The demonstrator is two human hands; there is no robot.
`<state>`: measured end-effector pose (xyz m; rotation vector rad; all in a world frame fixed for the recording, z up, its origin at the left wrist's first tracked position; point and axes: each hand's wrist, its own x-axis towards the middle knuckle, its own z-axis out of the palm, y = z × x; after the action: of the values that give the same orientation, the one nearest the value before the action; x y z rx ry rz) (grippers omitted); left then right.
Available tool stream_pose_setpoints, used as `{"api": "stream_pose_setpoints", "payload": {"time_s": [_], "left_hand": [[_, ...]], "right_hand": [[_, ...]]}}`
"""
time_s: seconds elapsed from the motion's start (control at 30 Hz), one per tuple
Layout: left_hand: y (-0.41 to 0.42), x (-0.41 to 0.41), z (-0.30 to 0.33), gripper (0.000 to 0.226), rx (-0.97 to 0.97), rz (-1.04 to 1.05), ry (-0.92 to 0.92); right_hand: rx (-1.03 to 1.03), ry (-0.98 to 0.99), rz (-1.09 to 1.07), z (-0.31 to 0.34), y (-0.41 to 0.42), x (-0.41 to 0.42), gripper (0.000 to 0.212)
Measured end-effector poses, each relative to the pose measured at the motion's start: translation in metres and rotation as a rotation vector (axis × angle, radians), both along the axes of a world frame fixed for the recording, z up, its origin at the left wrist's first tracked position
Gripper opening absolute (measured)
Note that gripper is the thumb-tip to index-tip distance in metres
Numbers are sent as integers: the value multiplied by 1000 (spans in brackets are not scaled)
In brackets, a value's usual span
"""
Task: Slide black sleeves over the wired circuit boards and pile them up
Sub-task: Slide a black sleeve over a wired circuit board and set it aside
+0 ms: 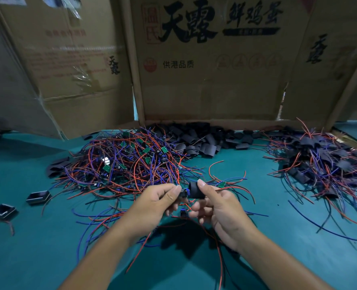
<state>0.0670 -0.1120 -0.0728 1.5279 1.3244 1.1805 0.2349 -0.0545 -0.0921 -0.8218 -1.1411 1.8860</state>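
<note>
**Both hands pinch a sleeve and a wired board above the bench**

From the head camera we look down on a teal bench (37, 258) backed by flattened cardboard cartons (211, 80) printed with large black characters.

Our left hand (158, 203) has its fingers curled, thumb and forefinger pinching a small wired circuit board (183, 194) at its left end. Our right hand (217, 208) pinches a black sleeve (193, 188) between thumb and fingers, its open mouth turned toward the board. Sleeve and board meet between the two hands, above the near middle of the bench; we cannot tell how far the board sits inside the sleeve. Red and blue wires (232, 182) trail from the held parts to the right, and another small green board (222, 184) shows just past the right thumb.

Beyond the hands, left of centre, lies a tangled heap of bare wired boards (127, 162), green boards showing among red, blue and black leads. Behind it, along the foot of the cartons, lies a pile of loose black sleeves (204, 141). At the far right sits a pile of sleeved boards (324, 162), wires fanning outward. Loose wires (102, 218) lie on the bench beneath our forearms.

Near the left edge rest two small dark rectangular parts (38, 197), well apart from the heaps.
</note>
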Motion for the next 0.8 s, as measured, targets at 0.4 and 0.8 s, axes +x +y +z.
{"api": "stream_pose_setpoints", "payload": {"time_s": [0.4, 0.8], "left_hand": [[3, 6, -5, 31, -157, 58, -441], [-1, 14, 0, 31, -248, 3, -611]], "right_hand": [[299, 157, 68, 4, 4, 6, 28], [484, 101, -59, 1, 4, 6, 28]]}}
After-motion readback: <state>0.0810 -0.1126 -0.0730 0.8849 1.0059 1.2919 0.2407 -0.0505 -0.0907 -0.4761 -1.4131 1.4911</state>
